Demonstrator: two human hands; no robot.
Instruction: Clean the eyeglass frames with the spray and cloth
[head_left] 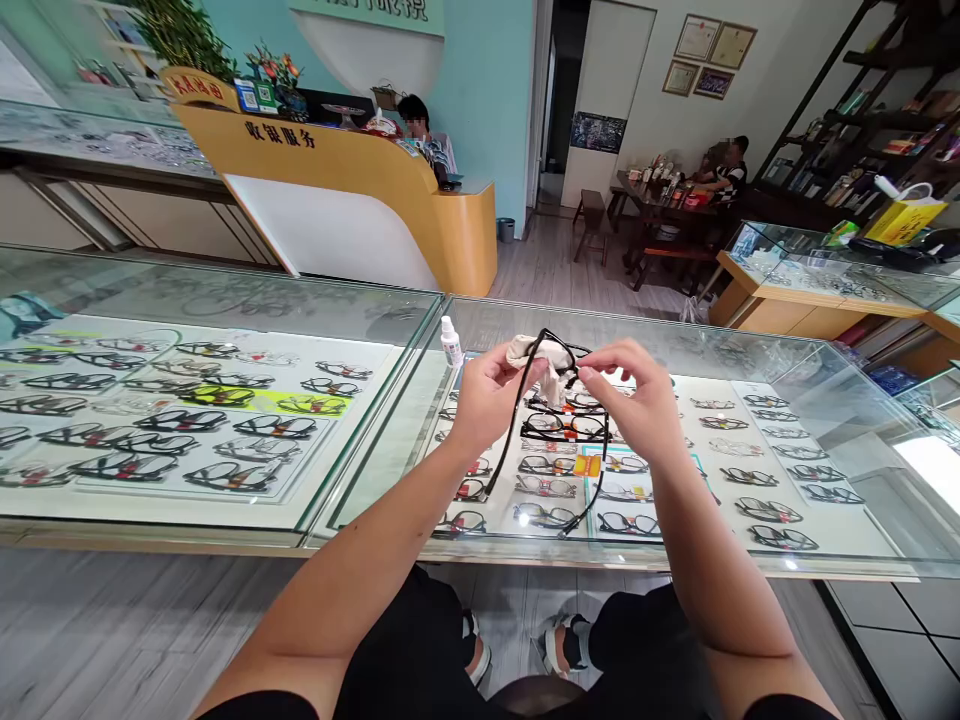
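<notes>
Your left hand point(491, 390) pinches a pale cloth point(555, 360) against the black glasses point(513, 425), your right hand point(634, 395) pinches their right side, above the glass desk point(465, 549)!

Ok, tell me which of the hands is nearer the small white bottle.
Left: the left hand is just right of the bottle; the right hand is farther right, past the cloth.

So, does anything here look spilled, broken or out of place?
Nothing stands out. The white bottle stands upright on the glass counter, with no visible spill. The left hand holds a cloth against black glasses that the right hand pinches; the glasses show no damage, though partly covered.
</notes>
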